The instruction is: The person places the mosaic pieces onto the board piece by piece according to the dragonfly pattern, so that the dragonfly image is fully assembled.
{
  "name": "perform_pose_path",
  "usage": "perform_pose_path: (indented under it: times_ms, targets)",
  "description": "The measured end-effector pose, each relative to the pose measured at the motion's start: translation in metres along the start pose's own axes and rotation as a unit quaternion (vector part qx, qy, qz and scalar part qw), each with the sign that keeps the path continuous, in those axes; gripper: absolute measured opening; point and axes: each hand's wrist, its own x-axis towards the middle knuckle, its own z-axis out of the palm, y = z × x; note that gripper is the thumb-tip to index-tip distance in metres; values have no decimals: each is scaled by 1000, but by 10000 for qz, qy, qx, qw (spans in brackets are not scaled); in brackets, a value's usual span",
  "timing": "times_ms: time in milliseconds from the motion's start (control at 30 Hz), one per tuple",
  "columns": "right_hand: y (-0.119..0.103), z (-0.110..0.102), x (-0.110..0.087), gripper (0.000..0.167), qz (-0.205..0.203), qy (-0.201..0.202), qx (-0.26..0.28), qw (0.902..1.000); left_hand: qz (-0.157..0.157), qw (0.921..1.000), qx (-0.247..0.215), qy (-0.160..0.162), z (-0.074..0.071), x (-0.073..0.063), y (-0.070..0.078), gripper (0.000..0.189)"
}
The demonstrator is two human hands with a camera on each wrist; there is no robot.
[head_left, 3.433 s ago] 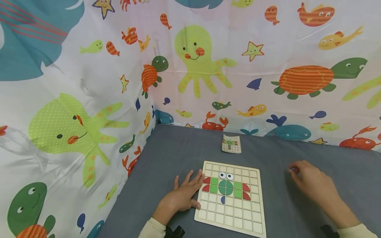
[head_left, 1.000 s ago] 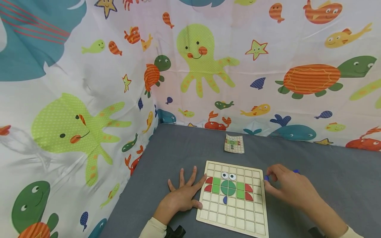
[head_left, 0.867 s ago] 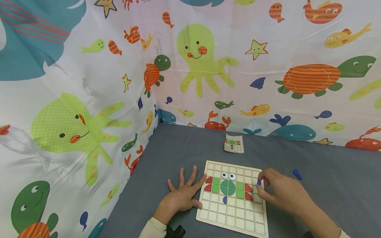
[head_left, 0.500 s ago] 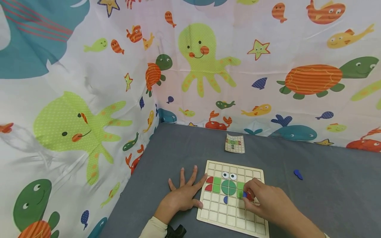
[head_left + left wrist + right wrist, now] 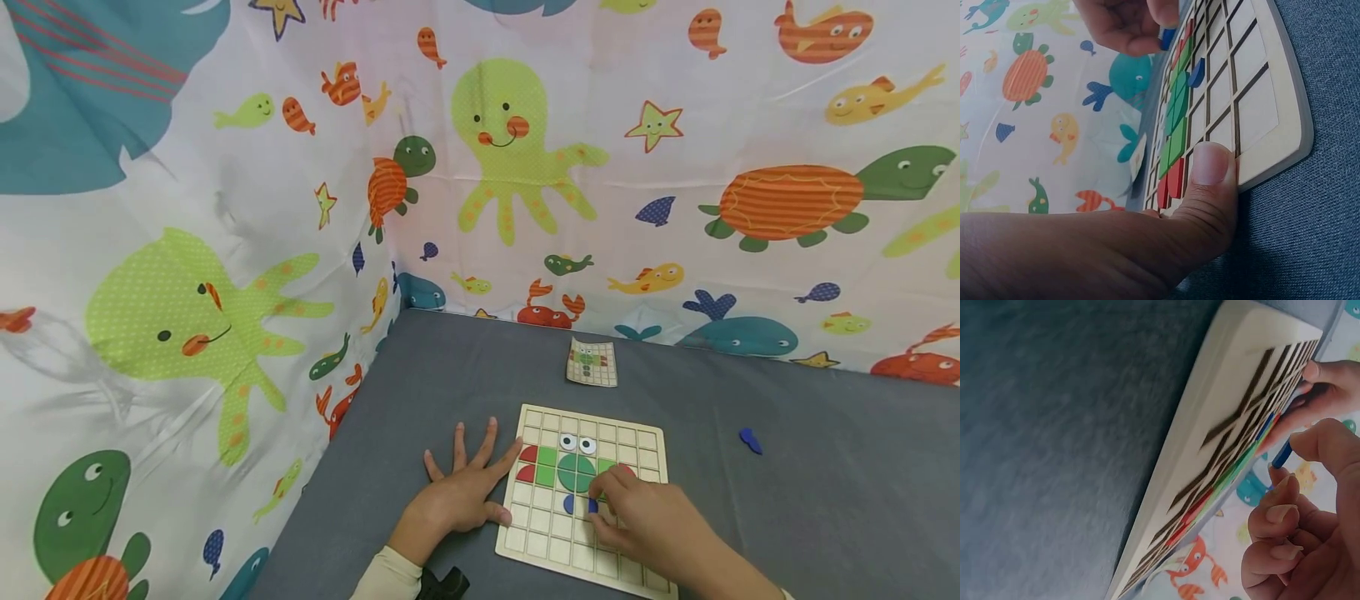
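A square wooden grid board (image 5: pixel 540 542) lies on the grey cloth. Green, red and blue tiles and two eye discs (image 5: pixel 577 443) form a figure on it. My left hand (image 5: pixel 453 504) lies spread at its left edge, the thumb (image 5: pixel 1211 165) pressing on the rim in the left wrist view. Between thumb and index finger my right hand (image 5: pixel 648 517) pinches a small blue tile (image 5: pixel 1282 454), close over the board. That tile is just right of a rounded blue tile (image 5: pixel 568 503) set below the green circle (image 5: pixel 576 472). The right hand partly covers the figure's right side.
Off to the board's right, a small blue piece (image 5: pixel 751 441) lies on the grey cloth (image 5: pixel 825 500). Behind the board is a card (image 5: pixel 592 364) printed with a similar grid figure. A sea-animal curtain (image 5: pixel 675 67) closes off the back and left.
My right hand has come from the right of the cloth leftward over the board with the blue tile, leaving another blue piece on the cloth. The left hand has stayed at the board's edge.
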Motion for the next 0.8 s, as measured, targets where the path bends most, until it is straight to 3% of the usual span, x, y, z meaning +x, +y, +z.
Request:
perform_pose_path:
  times_ms: [233,500,800]
  targets:
    - [-6,10,5,19,-127,75,-216,9997,5,10000,4,5,2,1,-2,106]
    - [-10,11,9,23,204,-407,-314,9985,37,10000,-42,40,0,-1,0,106]
    - [-14,11,10,23,313,-467,-467,9973,67,9999,-8,86,1,-1,-1,105]
